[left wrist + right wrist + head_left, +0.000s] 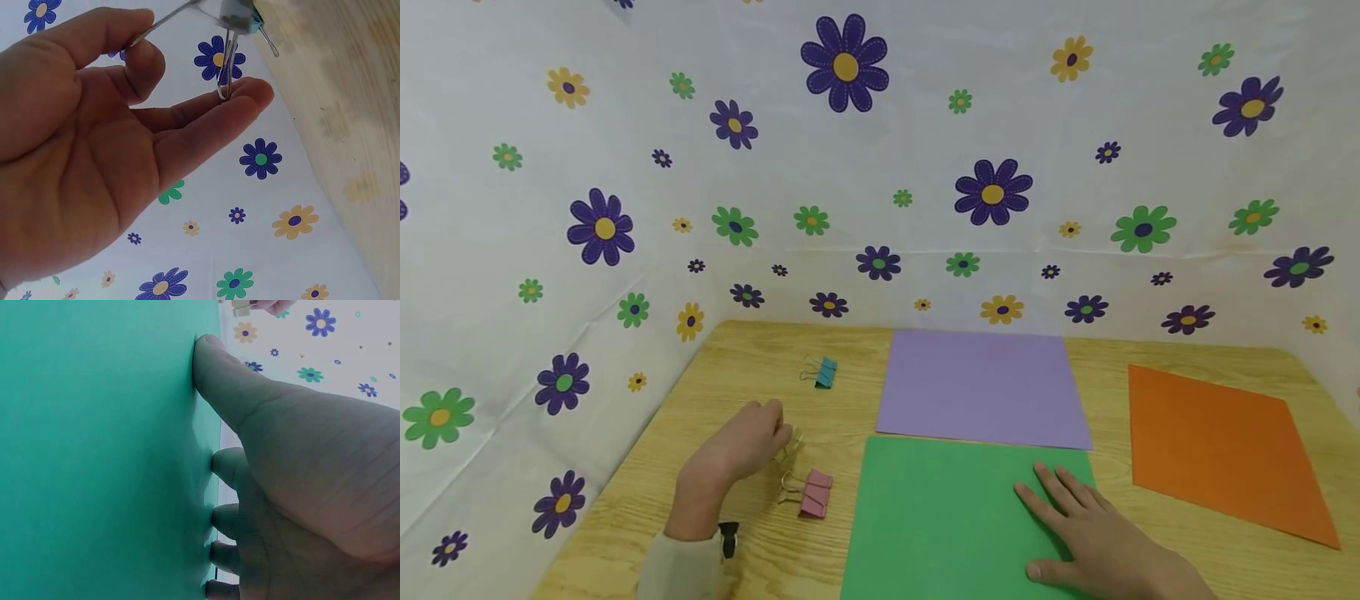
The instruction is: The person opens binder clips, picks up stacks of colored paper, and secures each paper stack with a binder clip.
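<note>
My left hand [733, 450] pinches one wire handle of a pale yellowish binder clip [237, 15] between thumb and finger. The clip's other wire handle touches the fingers stretched out below. In the head view this hand partly hides the clip, which is left of the green paper sheet [955, 517]. My right hand [1097, 537] lies spread on the right part of that sheet, its fingertips and thumb touching the paper. A pink binder clip [816, 493] lies on the table near the left hand. Farther back is a blue binder clip [825, 372].
Behind the green sheet lies a purple sheet [977, 387], their edges close together. An orange sheet [1225, 450] lies askew at the right of the wooden table [760, 567]. A white flower-patterned cloth [910, 133] walls the back and the left side.
</note>
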Available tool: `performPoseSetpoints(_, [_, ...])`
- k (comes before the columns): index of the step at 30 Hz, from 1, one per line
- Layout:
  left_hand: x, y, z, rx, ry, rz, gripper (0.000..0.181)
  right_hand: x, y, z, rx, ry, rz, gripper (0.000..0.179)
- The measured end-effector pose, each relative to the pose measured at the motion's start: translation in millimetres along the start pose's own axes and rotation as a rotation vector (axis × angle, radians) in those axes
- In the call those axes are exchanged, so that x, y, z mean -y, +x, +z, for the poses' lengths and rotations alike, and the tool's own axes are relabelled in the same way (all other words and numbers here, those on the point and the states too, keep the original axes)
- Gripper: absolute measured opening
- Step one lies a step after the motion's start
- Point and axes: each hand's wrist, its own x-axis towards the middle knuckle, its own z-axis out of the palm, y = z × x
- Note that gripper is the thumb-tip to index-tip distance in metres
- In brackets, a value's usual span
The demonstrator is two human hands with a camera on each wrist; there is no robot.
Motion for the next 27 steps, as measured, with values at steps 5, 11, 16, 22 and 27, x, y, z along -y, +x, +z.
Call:
performPoseSetpoints(5, [-0.7,0.2,0.2,0.015,-0.060,-0.004,0.019,0.3,0.5,-1.6,-0.017,-0.024,-0.009,0.087])
performPoseSetpoints(11, [-1.4,0.3,-0.2,0.025,-0.109,-0.026,0.020,-1.8,4.6,-2.4,-0.136,-0.148,-0.058,0.053])
performPoseSetpoints(16, [-1.1,0.6,-0.1,0.021,-0.109,-0.031,0.019,-4.3,11.2,-3.8,-0.212,-0.185,-0.110,0.049])
performPoseSetpoints(22, [-0.8,0.4,-0.4,0.016,-0.099,-0.034,0.020,-4.3,15.2,-6.7,-0.263,-0.097,-0.094,0.048])
performPoseSetpoints(27, [-0.6,-0.3,-0.6,0.007,-0.092,-0.014,0.019,-0.5,15.1,-7.6,-0.310,-0.051,-0.004,0.052])
